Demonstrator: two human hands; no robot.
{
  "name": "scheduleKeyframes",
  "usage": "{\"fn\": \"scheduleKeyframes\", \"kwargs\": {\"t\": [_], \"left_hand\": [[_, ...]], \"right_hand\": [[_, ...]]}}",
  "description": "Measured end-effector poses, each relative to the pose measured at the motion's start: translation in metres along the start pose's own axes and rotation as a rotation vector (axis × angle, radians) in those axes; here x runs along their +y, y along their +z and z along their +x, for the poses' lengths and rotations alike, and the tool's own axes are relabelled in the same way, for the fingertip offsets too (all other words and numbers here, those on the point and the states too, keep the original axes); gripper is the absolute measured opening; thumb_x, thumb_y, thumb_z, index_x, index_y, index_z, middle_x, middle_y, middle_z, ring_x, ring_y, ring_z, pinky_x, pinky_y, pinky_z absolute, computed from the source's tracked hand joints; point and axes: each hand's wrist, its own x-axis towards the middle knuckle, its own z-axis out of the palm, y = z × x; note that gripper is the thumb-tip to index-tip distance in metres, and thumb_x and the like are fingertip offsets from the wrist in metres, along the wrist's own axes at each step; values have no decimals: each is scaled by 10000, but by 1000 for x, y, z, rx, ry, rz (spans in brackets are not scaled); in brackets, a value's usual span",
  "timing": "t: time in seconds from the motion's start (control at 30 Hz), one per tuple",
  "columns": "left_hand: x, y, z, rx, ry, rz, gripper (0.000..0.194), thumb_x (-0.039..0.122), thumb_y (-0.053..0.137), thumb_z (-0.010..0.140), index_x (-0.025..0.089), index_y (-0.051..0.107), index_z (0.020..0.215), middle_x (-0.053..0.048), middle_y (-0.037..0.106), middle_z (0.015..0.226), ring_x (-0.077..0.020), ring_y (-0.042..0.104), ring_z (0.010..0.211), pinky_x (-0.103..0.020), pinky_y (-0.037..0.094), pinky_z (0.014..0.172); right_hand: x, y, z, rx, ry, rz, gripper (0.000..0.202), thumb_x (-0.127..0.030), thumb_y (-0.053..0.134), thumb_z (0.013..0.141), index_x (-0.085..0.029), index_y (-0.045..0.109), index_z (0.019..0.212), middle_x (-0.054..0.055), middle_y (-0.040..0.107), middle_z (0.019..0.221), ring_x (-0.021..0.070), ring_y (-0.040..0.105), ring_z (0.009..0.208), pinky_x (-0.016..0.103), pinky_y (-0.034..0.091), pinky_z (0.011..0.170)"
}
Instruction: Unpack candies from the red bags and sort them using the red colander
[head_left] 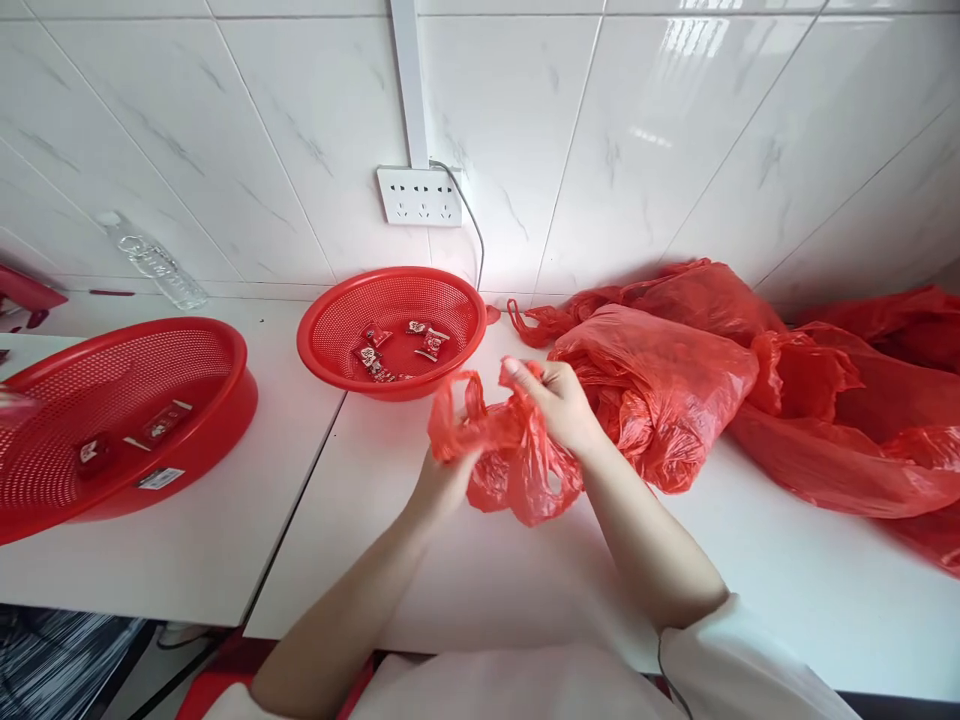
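Note:
A small, crumpled red plastic bag [536, 480] hangs between my two hands above the white table. My right hand [559, 400] is closed on its upper right part, thumb pointing up and left. My left hand [448, 482] grips the bag's left side, its fingers partly covered by the red film. Just beyond my hands, a round red basket [394, 385] holds several small wrapped packets [433, 344]. Right of my right hand lies a full red bag [660, 380], folded over on itself.
At the left, a larger red basket [202, 440] holds a few packets, with a blurred hand [16, 405] at its edge. A clear bottle [161, 265] lies by the tiled wall. More red bags [840, 450] fill the right side. A socket strip [420, 196] is on the wall.

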Motion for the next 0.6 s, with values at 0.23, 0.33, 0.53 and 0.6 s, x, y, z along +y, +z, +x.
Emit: {"fn": "scheduleKeyframes", "kwargs": {"t": [0.23,0.33,0.53,0.6], "left_hand": [[41,-19,48,3,25,-253,238,252,666,755,144,693,966,-82,700,1005,-236,646,968,-336,510,847],[51,-25,58,-25,96,-321,218,160,624,723,123,697,925,-74,709,942,-207,653,928,-321,497,871],[44,-38,65,-273,-63,-394,216,230,557,700,129,682,843,-95,684,878,-272,633,969,-452,447,948],[36,-42,63,-341,-45,-408,53,209,583,665,171,620,663,-42,625,676,-239,640,846,-476,426,966]], "right_hand": [[-12,-14,21,262,60,666,402,-542,736,672,-180,561,693,12,594,710,125,579,651,242,486,590],[-4,-26,25,212,232,754,360,-479,764,669,-182,567,717,-7,588,648,112,571,602,236,495,579],[14,-39,24,107,255,566,475,-500,652,778,-210,324,595,-114,187,471,46,161,386,209,354,436],[18,-40,20,79,213,247,377,-506,635,785,-213,420,687,-94,297,522,65,275,430,226,360,483]]}}
